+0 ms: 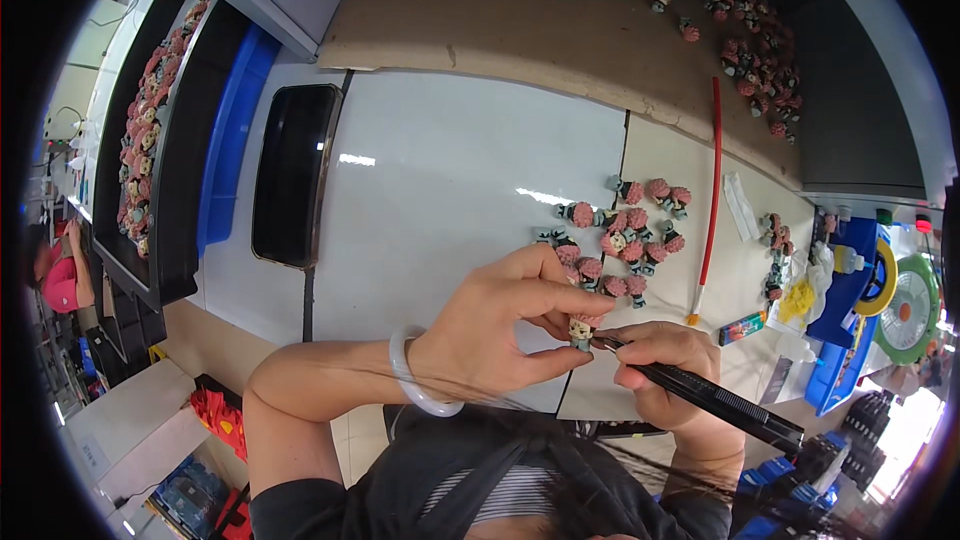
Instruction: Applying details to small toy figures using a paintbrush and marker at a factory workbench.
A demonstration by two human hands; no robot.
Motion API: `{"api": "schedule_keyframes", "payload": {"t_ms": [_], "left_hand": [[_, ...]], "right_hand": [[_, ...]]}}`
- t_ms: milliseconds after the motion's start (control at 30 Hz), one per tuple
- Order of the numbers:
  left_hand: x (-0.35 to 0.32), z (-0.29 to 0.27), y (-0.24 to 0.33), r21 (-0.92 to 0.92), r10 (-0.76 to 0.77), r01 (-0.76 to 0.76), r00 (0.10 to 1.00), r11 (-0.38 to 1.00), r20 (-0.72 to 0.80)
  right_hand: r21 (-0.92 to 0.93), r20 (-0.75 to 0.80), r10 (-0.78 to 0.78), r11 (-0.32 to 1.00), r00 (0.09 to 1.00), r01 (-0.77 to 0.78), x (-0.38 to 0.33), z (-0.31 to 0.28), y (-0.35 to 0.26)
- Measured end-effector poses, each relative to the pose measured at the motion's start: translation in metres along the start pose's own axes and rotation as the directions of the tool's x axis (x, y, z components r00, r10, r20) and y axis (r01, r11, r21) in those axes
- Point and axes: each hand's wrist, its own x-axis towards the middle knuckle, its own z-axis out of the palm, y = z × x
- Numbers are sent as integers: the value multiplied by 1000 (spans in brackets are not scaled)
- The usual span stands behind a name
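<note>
Between thumb and fingers, my left hand [490,315] pinches a small figurine [582,330] with pink hair and a grey-green body. My right hand [672,365] is closed around a black handled tool [725,402] that looks like a utility knife. The tool's dark tip meets or nearly meets the figurine's right side; whether they touch, I cannot tell. Just beyond my hands lies a loose cluster of similar pink-haired figurines [630,235], some partly hidden by my left fingers.
A black phone [295,175] lies on the white tabletop [430,200] at left, by a black tray [180,210] full of figurines. A red-handled brush [713,180] lies at right. More figurines [735,10] fill the far brown shelf. A green fan [905,310] stands at far right.
</note>
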Motion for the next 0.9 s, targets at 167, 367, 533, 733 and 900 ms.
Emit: {"api": "schedule_keyframes", "payload": {"t_ms": [167, 367, 533, 733, 900], "left_hand": [[0, 0, 1, -28, -28, 29, 1000, 999, 12], [1, 0, -2, -165, -32, 37, 999, 986, 32], [-2, -1, -5, -239, -72, 84, 996, 967, 58], [-2, 0, -2, -320, -97, 113, 993, 940, 66], [-2, -1, -4, -288, -70, 86, 995, 954, 65]], "right_hand": [[53, 3, -7, 999, 1000, 7, 2, 0, 0], [425, -78, 290, 875, 954, -232, -11, 0, 0], [470, -140, 372, 840, 918, -269, -8, 1, -8], [268, -82, 260, 936, 962, -230, -14, -4, 5], [338, -56, 220, 922, 974, -189, -12, 0, 5]]}}
